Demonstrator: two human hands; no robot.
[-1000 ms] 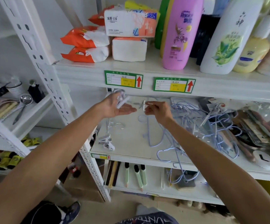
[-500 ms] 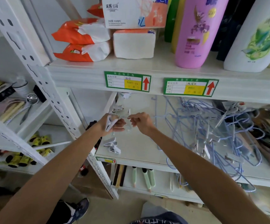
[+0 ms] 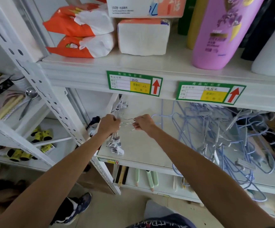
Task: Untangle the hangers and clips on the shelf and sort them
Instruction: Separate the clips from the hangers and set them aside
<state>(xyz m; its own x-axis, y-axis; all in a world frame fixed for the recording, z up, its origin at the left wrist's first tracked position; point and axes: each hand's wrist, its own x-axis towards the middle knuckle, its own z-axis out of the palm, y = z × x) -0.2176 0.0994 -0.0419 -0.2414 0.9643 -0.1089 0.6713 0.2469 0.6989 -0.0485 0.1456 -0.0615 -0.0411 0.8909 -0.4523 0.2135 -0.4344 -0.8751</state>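
At the white shelf (image 3: pixel 138 155), a person holds both hands over its left end and works at a small tangle of thin wire hooks (image 3: pixel 127 123) strung between them. The left hand (image 3: pixel 109 125) is closed in a fist around a bunch of white clips (image 3: pixel 115 142), which hang below it toward a few loose clips lying at the shelf's front left corner; more clips show just above that fist against the shelf post. The right hand (image 3: pixel 142 123) is pinched shut on the other end of the wire, thumb and forefinger together, level with the left and just beside it. The wire runs roughly left to right between the two grips, so the way apart looks to be along that line, each hand drawing toward its own side. Which strand belongs to which hand is too fine to tell. The bulk of the job lies to the right: a heap of pale blue wire hangers (image 3: pixel 215 137) knotted together with grey clips, spread over the middle and right of the shelf, some drooping over its front edge toward the level below. That heap sits nearer the right hand, with one blue hook just behind its knuckles, while the clip pile sits nearer the left. Judged from how much remains knotted, sorting appears to be at an early stage.
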